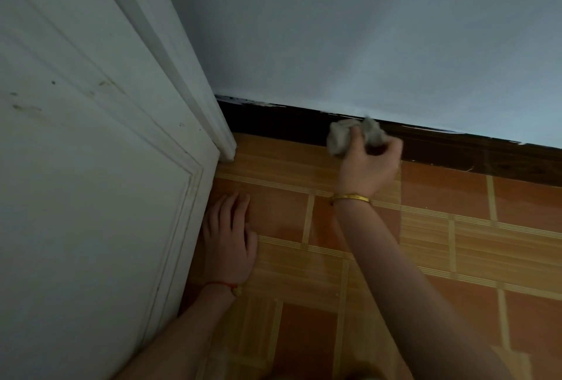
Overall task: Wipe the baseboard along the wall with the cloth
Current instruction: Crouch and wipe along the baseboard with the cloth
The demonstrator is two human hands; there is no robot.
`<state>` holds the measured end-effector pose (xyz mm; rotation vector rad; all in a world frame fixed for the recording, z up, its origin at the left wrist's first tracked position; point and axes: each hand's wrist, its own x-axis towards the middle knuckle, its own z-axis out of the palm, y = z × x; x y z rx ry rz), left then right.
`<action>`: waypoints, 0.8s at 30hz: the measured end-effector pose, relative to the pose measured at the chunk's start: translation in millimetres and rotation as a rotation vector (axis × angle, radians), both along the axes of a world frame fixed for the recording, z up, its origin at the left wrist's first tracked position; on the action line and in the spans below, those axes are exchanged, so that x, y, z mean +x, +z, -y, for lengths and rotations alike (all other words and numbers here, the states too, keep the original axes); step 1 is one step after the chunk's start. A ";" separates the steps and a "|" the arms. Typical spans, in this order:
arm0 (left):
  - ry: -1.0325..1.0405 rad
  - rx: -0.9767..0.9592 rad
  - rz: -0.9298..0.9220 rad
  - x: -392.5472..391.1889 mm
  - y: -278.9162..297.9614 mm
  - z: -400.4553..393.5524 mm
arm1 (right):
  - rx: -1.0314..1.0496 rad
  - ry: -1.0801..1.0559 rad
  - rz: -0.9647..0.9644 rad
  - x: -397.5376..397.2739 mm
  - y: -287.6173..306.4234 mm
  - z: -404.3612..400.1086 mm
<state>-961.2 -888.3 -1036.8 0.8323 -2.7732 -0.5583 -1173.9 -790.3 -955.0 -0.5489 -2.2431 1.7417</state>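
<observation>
two bare hands are shown on an orange and tan patterned tile floor (425,227). nearest, the left hand (228,239), a thin red string at its wrist, is laid flat with straight, relaxed fingers on the floor, just beside a white panelled door (91,197); nothing is held by it. farther in, the right hand (369,166), a gold bangle (351,198) at its wrist, is curled round a crumpled pale grey cloth (343,136), which is pressed against the dark brown wooden baseboard (273,122). the baseboard is seen at the foot of a pale blue-grey wall (365,29), running from the white door trim (225,142) off to the right. the step in hand is judged to be the wiping stroke: it would be done well if the cloth were kept bunched against the board's face and top edge, where chipped pale paint is visible, and drawn steadily along, weight being borne by the flat hand. no brand, label or legible writing is shown.
</observation>
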 end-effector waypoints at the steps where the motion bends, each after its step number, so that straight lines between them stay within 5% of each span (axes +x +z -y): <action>1: 0.002 -0.001 0.005 0.0 0.2 -0.2 | -0.005 -0.024 -0.004 -3.2 0.9 -8.9; 10: 0.100 0.002 0.031 -12.8 8.2 -10.4 | 0.026 0.200 -0.074 11.0 9.2 33.4; 18: -0.038 -0.008 0.020 -46.0 10.6 -41.7 | 0.103 -0.029 -0.063 -23.4 -2.2 -54.5; 24: -0.094 -0.038 0.100 -59.1 3.1 -58.0 | 0.142 0.021 -0.060 -24.3 -13.8 -54.2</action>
